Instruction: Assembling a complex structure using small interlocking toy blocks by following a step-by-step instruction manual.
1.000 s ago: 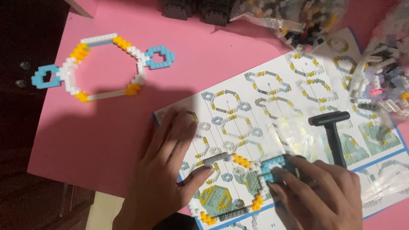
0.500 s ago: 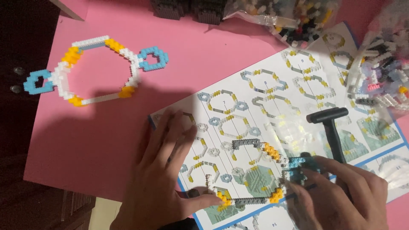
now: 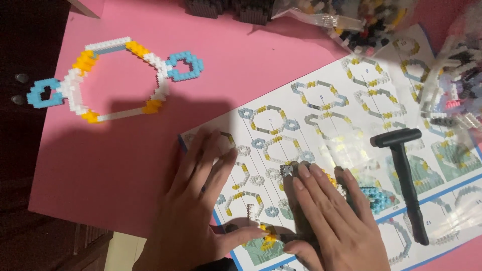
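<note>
Head view: both hands (image 3: 201,211) (image 3: 334,221) press a brick ring (image 3: 374,198) (fingers flat, spread) onto the instruction sheet (image 3: 326,110)

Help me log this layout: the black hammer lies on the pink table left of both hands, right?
Not quite. The head view shows the black hammer lying on the instruction sheet, right of both hands: the left hand and right hand.

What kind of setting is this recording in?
Probably a home hobby desk for brick building: a pink tabletop, a printed instruction sheet of build steps, clear bags of small loose bricks and a finished white-yellow-blue brick ring.
</note>
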